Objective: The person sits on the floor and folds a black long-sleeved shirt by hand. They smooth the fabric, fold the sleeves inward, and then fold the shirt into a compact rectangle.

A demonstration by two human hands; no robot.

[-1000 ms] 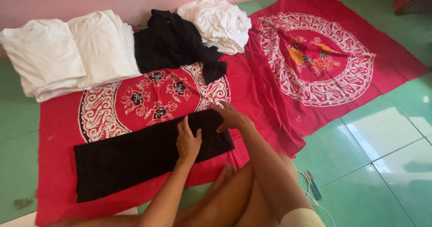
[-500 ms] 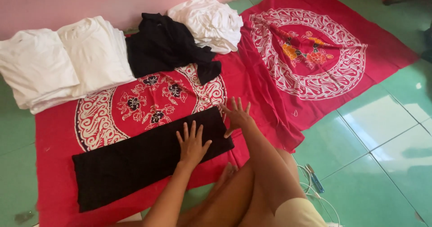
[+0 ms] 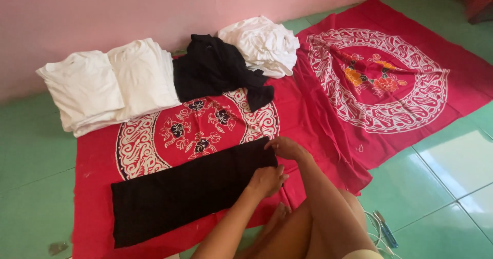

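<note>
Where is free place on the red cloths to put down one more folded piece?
Free: the right red cloth, nothing lies on it. Also the patterned circle between the black pile and the black strip. Crowded: along the wall, with white stacks and white heap; both hands occupy the strip's right end.

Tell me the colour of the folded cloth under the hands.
Plain black folded cloth, seen in the head view.

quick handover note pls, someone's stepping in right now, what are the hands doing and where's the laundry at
Left hand and right hand both grip the right end of the folded black garment, a long strip on the red patterned cloth.
Done: two folded white stacks by the wall.
Left: this strip folded only lengthwise; crumpled black heap and white heap unfolded.
</note>
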